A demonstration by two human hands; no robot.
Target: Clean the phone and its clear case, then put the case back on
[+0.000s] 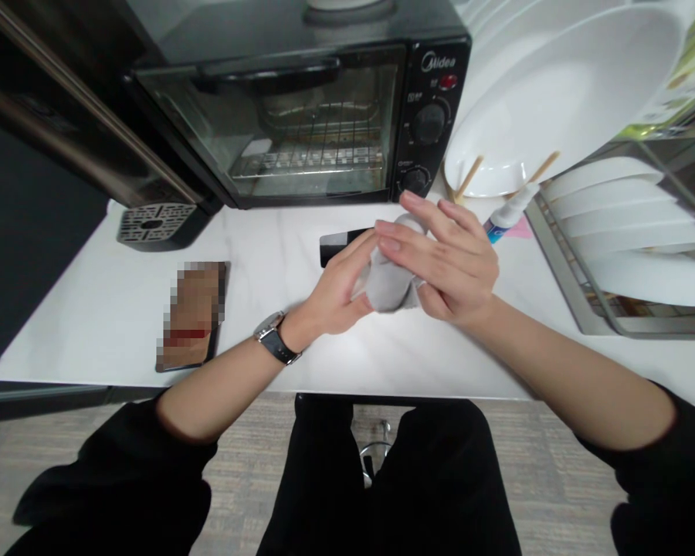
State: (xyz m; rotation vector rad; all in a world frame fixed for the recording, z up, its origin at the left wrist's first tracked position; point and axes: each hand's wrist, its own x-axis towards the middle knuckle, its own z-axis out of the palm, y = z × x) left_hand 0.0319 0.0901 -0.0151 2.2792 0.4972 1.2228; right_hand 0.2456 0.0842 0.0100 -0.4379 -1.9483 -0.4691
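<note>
Both my hands meet over the middle of the white counter (93, 309), wrapped round a bunched grey cloth (387, 287). My left hand (339, 289), with a watch on its wrist, pinches the cloth from the left. From the right, my right hand (445, 259) cups over it with fingers curled across the top. A black rectangular object (339, 245) pokes out behind my left fingers; whether the cloth covers part of it I cannot tell.
A black toaster oven (301, 100) stands at the back. A phone (191, 315) lies at the left, a small tube (510, 215) at the right. White plates (556, 93) and a dish rack (625, 232) fill the right side. A black drip tray (154, 224) sits back left.
</note>
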